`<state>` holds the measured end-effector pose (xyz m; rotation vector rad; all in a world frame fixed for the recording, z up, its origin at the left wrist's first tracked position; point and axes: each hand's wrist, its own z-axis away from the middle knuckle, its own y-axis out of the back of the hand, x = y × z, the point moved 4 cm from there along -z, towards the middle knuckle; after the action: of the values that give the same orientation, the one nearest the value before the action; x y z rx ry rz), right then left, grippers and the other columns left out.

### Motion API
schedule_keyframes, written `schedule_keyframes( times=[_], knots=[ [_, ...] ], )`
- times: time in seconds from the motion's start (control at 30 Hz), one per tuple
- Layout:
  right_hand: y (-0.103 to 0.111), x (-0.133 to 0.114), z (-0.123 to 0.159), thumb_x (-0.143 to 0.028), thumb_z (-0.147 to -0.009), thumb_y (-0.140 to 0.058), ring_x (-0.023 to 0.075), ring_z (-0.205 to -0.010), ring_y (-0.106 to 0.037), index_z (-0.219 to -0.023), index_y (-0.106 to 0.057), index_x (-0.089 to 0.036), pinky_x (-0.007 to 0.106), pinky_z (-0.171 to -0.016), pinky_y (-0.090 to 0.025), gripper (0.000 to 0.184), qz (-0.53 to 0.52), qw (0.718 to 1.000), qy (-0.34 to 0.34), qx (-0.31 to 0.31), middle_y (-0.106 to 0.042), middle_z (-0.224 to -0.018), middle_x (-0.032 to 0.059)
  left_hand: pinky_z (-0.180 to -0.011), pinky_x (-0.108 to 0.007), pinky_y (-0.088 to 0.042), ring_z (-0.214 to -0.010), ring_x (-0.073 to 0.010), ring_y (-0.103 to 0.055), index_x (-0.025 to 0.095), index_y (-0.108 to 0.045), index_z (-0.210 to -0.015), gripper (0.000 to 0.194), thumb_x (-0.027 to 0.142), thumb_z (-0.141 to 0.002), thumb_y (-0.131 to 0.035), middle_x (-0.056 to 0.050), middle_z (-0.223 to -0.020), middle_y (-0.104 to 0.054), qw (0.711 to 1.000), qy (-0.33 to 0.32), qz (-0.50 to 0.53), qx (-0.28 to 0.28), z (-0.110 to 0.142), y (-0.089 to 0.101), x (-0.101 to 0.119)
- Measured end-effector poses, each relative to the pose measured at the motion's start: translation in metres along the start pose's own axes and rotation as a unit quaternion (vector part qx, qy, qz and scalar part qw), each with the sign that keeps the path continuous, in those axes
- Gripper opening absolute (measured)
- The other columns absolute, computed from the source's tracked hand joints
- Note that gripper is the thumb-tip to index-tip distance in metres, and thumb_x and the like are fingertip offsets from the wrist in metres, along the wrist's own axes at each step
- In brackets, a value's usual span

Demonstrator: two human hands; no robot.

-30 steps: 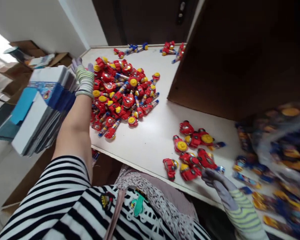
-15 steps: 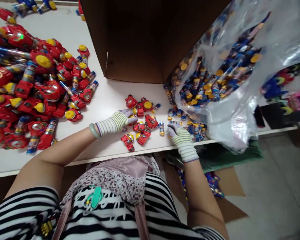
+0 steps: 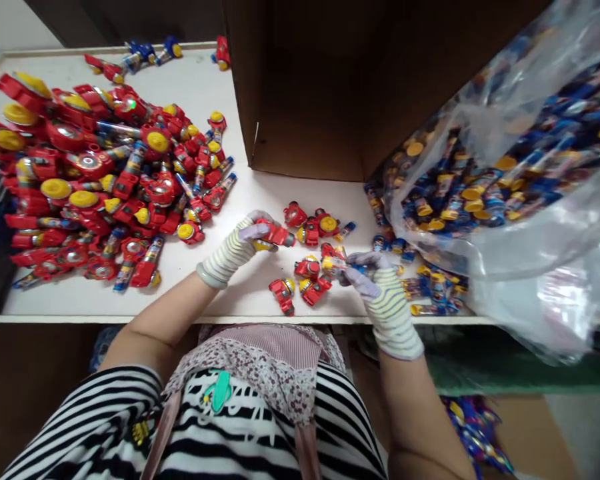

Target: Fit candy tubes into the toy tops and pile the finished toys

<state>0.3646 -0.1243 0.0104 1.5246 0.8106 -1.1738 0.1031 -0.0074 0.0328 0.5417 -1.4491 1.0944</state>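
Note:
In a striped work glove, my left hand (image 3: 247, 243) grips a red and yellow plastic toy (image 3: 279, 234), its dark end pointing right. My right hand (image 3: 373, 273), gloved alike, is closed around a small blue candy tube (image 3: 359, 269), partly hidden by the fingers. The tube's left end lies close to a red toy (image 3: 334, 253); whether they touch I cannot tell. Several loose red toys (image 3: 316, 291) lie between my hands on the white table (image 3: 240, 293). One short tube (image 3: 346, 231) lies beside the upper group of toys.
A large pile of red toys (image 3: 90, 200), many with tubes attached, covers the left. A tall open cardboard box (image 3: 305, 147) stands behind my hands. At right, a clear plastic bag (image 3: 520, 260) full of tubes hangs over the table edge, with loose tubes (image 3: 437, 287) beside it.
My left hand has picked up a red toy from the loose group. The right hand has taken hold of a tube and moved it towards the toys. The view has shifted left.

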Motion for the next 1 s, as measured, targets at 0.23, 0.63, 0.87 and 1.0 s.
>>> schedule_keyframes(
  times=[0.23,0.63,0.87,1.0],
  knots=[
    [-0.078,-0.035,0.001,-0.047,-0.095,-0.049,0.0257,-0.102,-0.068,-0.119,-0.064,-0.021,0.040,-0.091,-0.053,0.039,0.099,0.981,0.086,-0.141,-0.072,-0.113,0.0108,-0.057,-0.023,-0.053,-0.070,-0.0141,-0.061,0.017,-0.052,-0.097,0.039,0.055,-0.090,-0.048,-0.005,-0.086,-0.059,0.996,-0.038,-0.058,0.063,0.000,-0.012,-0.021],
    [-0.087,-0.026,0.023,-0.068,-0.093,-0.035,0.0153,-0.052,-0.047,-0.085,-0.063,-0.020,0.028,-0.052,-0.040,0.056,-0.021,0.967,-0.056,-0.247,-0.053,-0.059,0.0017,-0.049,-0.020,-0.044,-0.058,-0.0101,-0.054,0.015,-0.056,-0.090,0.035,0.049,-0.084,-0.066,-0.002,-0.077,-0.059,0.970,-0.088,-0.226,-0.012,0.015,-0.033,0.020],
    [-0.076,-0.032,0.016,-0.075,-0.087,-0.041,0.0211,-0.069,-0.058,-0.101,-0.065,-0.020,0.031,-0.059,-0.045,0.061,0.056,0.984,-0.042,-0.164,-0.065,-0.078,0.0087,-0.049,-0.021,-0.043,-0.055,-0.0090,-0.051,0.015,-0.054,-0.093,0.035,0.048,-0.085,-0.063,-0.001,-0.076,-0.057,0.974,-0.089,-0.205,0.024,0.012,-0.035,0.018],
    [-0.080,-0.027,0.019,-0.073,-0.083,-0.052,0.0195,-0.065,-0.057,-0.089,-0.062,-0.021,0.029,-0.057,-0.043,0.053,0.036,0.983,-0.046,-0.173,-0.062,-0.074,0.0067,-0.052,-0.020,-0.043,-0.059,-0.0093,-0.052,0.015,-0.055,-0.093,0.034,0.048,-0.086,-0.063,-0.002,-0.079,-0.057,0.972,-0.118,-0.205,0.016,0.015,-0.038,0.017]
  ],
)
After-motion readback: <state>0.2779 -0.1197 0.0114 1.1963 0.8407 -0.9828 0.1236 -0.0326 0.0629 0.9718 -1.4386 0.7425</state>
